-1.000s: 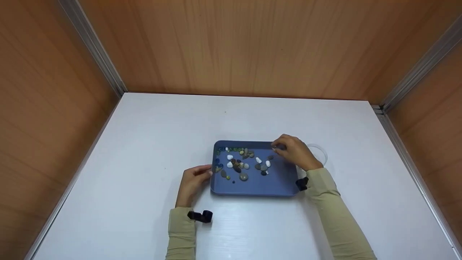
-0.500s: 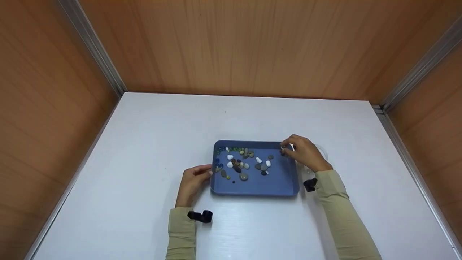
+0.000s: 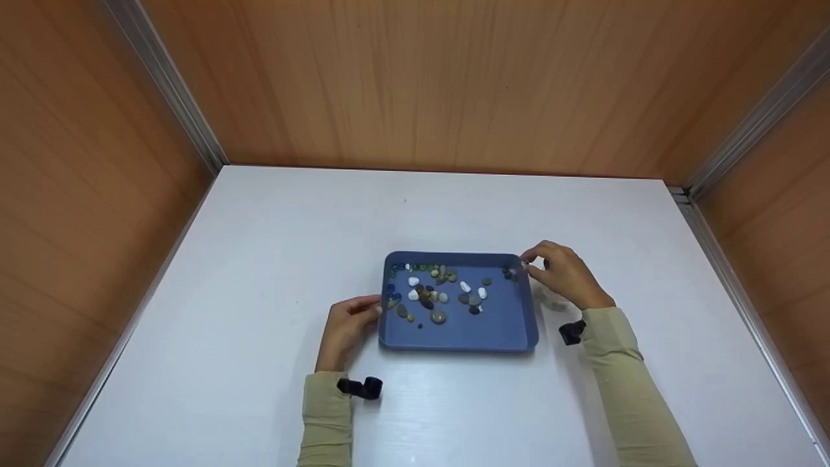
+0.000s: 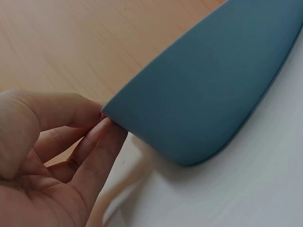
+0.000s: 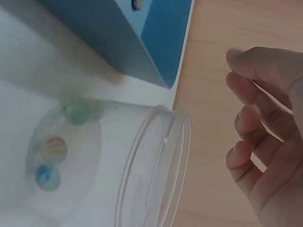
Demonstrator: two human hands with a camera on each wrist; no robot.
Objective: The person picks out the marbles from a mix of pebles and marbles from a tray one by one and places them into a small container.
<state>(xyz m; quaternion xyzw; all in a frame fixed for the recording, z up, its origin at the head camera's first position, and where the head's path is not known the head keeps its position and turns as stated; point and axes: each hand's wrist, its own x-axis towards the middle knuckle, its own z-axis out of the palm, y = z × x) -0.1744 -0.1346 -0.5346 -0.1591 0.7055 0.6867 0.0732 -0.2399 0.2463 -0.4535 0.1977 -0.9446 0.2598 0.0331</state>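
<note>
At the left edge of a blue tray (image 3: 493, 331), my left hand (image 3: 343, 327) pinches the rim between thumb and fingers. The left wrist view shows the tray wall (image 4: 189, 99) running up from those fingertips. My right hand (image 3: 567, 275) is at the tray's far right corner. Seen from the right wrist, its fingers are loosely bent with nothing between them, beside the mouth of a clear jar (image 5: 109, 161). Inside the jar lie a green marble (image 5: 78, 112), an orange-streaked marble (image 5: 54, 150) and a blue marble (image 5: 48, 178).
Several pebbles and marbles are spread over the tray: a large grey pebble (image 3: 438, 317), white pebbles such as the white pebble (image 3: 414, 281), and small dark pieces in the far right corner. The white table (image 3: 259, 292) is bounded by wooden panels (image 3: 415, 84) behind and at both sides.
My right hand has moved right, from above the tray's far right part to its corner, uncovering small dark pieces there. My left hand keeps its hold on the rim.
</note>
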